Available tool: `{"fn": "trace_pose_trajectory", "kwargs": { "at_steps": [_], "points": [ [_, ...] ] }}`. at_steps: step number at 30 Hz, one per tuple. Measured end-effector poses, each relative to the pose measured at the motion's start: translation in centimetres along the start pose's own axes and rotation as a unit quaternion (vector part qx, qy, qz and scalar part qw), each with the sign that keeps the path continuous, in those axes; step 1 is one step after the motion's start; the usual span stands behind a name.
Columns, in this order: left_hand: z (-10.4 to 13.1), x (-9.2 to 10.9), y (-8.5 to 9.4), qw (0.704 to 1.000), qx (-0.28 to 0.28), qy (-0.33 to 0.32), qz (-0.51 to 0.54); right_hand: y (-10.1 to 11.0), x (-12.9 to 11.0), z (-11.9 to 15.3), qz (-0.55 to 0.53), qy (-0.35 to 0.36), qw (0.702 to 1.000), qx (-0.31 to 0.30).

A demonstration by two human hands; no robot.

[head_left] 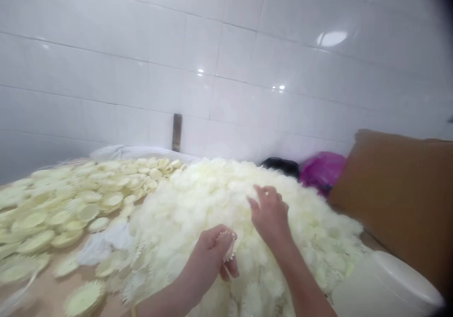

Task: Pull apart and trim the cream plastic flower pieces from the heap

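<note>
While pinching a toothed piece point(231, 251) in left hand point(213, 251), probably to keep its rim free, holds right hand point(271, 213) unclenched above the pale heap point(208, 189).

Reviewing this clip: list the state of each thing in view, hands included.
Left hand: closed on a toothed piece
Right hand: partly open, over the white heap
Yellowish discs: loose, overlapping
Purple bag: crumpled
Brown cardboard: standing at a slant
White tub: cut off by frame; open or closed unclear
</note>
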State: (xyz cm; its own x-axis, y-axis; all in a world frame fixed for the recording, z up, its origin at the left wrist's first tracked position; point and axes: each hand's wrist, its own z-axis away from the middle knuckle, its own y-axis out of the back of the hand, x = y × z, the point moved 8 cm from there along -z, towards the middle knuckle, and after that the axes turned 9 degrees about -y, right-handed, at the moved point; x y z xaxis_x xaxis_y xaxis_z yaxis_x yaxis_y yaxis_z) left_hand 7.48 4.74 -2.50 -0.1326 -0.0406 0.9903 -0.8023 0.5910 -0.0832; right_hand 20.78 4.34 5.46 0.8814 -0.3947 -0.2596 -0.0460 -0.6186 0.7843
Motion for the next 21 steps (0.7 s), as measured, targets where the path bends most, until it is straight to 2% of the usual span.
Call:
{"fn": "trace_pose_trajectory", "kwargs": {
  "at_steps": [2, 5, 8, 15, 17, 21],
  "points": [
    [-0.1, -0.1, -0.1, 1.000, -0.013, 0.002, -0.012, -1.5, 0.2, 0.0, 0.012, -0.009, 1.000, -0.010],
    [-0.1, 0.2, -0.2, 1.000, -0.023, -0.005, -0.020, -3.9, 0.0, 0.6, 0.012, 0.021, 0.999, -0.045],
    [0.0, 0.8, 0.0, 1.000, -0.011, -0.016, -0.023, -4.7, -0.9, 1.2, 0.007, 0.055, 0.997, -0.057],
    [0.2, 1.5, 0.6, 0.999, 0.019, -0.007, 0.028, -1.6, -2.0, 1.5, -0.025, 0.064, 0.997, -0.047],
    [0.1, 1.5, 0.9, 0.998, 0.025, -0.010, 0.049, 0.1, -2.4, 1.9, -0.065, 0.084, 0.994, -0.007],
    [-0.1, 1.5, 1.0, 0.997, -0.003, -0.013, 0.081, 2.6, -3.9, 3.3, -0.130, 0.145, 0.981, 0.009]
  ]
}}
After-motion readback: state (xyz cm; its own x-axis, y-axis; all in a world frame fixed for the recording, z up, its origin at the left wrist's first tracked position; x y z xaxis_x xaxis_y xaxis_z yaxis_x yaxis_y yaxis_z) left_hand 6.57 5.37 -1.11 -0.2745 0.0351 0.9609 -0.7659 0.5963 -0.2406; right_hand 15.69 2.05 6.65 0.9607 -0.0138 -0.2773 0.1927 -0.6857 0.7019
